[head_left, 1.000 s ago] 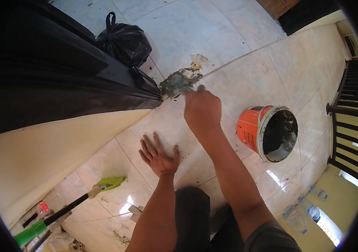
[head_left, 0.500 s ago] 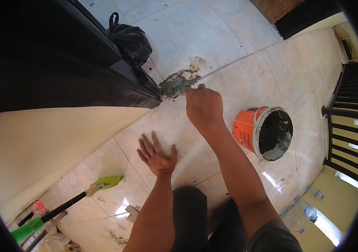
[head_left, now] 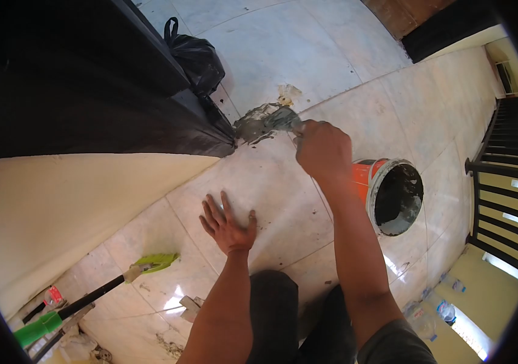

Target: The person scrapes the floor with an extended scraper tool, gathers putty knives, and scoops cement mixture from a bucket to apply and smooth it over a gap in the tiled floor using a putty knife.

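My right hand (head_left: 324, 145) is closed around the handle of a small trowel, most of which my fist hides. Its grey-smeared blade (head_left: 285, 119) lies over a patch of wet grey mortar (head_left: 250, 128) on the tiled floor, close to the foot of the black-covered wall corner. My left hand (head_left: 230, 233) rests flat on a pale tile with its fingers spread, holding nothing. Right of my right forearm, an orange bucket (head_left: 362, 177) leans on its side toward me, its dark inside coated with grey mortar. My forearm covers part of the bucket.
A knotted black plastic bag (head_left: 199, 64) sits against the black covering (head_left: 89, 91). At lower left lies a broom (head_left: 152, 262) with green bristles. Several plastic bottles (head_left: 446, 312) stand at lower right, below a black railing (head_left: 501, 194). A cream wall (head_left: 77, 212) runs along the left.
My right hand has moved right with the trowel, drawing the blade across the mortar to its right end. My left hand stays planted on the tile.
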Available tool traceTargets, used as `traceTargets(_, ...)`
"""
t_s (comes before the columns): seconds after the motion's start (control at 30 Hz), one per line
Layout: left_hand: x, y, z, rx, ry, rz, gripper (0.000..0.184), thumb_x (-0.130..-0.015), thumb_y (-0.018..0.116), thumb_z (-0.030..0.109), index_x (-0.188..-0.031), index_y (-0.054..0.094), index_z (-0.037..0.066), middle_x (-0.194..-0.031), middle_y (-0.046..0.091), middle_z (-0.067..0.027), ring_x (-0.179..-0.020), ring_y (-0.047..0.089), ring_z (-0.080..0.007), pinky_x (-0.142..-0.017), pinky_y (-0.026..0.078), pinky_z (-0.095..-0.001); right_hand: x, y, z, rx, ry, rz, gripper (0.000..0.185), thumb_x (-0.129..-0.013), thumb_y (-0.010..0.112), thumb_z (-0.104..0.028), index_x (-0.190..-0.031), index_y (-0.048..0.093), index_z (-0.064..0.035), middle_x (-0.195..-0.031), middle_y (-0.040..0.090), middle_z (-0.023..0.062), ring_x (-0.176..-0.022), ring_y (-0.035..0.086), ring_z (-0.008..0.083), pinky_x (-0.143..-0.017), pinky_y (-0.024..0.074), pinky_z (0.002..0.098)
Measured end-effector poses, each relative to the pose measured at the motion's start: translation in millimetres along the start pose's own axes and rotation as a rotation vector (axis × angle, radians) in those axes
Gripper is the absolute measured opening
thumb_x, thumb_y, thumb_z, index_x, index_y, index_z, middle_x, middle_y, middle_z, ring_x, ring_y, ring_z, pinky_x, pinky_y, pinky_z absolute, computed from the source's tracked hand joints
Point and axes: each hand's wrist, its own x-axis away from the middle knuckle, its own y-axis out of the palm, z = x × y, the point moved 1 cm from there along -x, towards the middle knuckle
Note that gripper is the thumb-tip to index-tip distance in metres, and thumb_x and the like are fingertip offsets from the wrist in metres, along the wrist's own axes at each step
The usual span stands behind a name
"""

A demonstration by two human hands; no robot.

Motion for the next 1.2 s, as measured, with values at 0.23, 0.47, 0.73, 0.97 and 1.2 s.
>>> traceTargets(0.23, 0.4, 1.1, 0.9, -0.017, 0.008, 0.021, 0.102, -0.086, 0.073, 0.055, -0.171, 0.029, 0.020, -0.179, 0.016, -0.0177, -0.165, 0.013, -0.0380, -0.133, 0.006, -0.0579, 14.8, 29.7, -4.6, -0.095, 0.100, 0.196, 0.020, -0.094, 0.057, -0.016, -0.091, 0.073, -0.0044, -0.088, 0.073, 0.0227, -0.082, 0.075, 0.0418, -0.071, 0.0596, 0.0499)
traceTargets(0.47, -0.2, -0.9, 0.6, -0.013, 0.002, 0.014, 0.101, -0.086, 0.073, 0.055, -0.171, 0.029, 0.020, -0.179, 0.016, -0.0177, -0.165, 0.013, -0.0380, -0.133, 0.006, -0.0581, -3.7, 60.2, -29.3, 0.090, 0.110, -0.006, 0.019, -0.095, 0.066, -0.023, -0.100, 0.074, -0.0064, -0.094, 0.074, 0.0195, -0.087, 0.075, 0.0374, -0.078, 0.0599, 0.0477)
traceTargets(0.73, -0.5, -2.3, 2.1, -0.005, -0.013, -0.008, 0.101, -0.087, 0.072, 0.055, -0.171, 0.029, 0.019, -0.179, 0.015, -0.0175, -0.165, 0.012, -0.0378, -0.133, 0.006, -0.0578, 15.2, 41.0, -1.9, -0.053, 0.066, 0.157, 0.018, -0.095, 0.057, -0.016, -0.092, 0.072, -0.0054, -0.086, 0.072, 0.0201, -0.078, 0.074, 0.0390, -0.069, 0.0599, 0.0473)
traceTargets(0.97, -0.3, -1.3, 2.2, -0.018, -0.007, -0.005, 0.101, -0.087, 0.072, 0.056, -0.171, 0.028, 0.020, -0.179, 0.015, -0.0171, -0.166, 0.011, -0.0374, -0.133, 0.005, -0.0581, 6.3, 85.4, -32.7, -0.136, 0.250, 0.186, 0.032, -0.105, 0.051, -0.022, -0.091, 0.071, -0.0016, -0.086, 0.073, 0.0229, -0.078, 0.075, 0.0409, -0.071, 0.0617, 0.0490)
traceTargets(1.2, 0.3, -0.7, 1.1, -0.006, -0.006, -0.011, 0.102, -0.087, 0.071, 0.058, -0.172, 0.027, 0.021, -0.180, 0.014, -0.0170, -0.166, 0.010, -0.0372, -0.133, 0.003, -0.0584, 29.4, 98.9, -83.4, -0.252, 0.367, 0.063, 0.029, -0.103, 0.053, -0.020, -0.090, 0.071, -0.0004, -0.087, 0.075, 0.0262, -0.082, 0.075, 0.0450, -0.076, 0.0616, 0.0524)
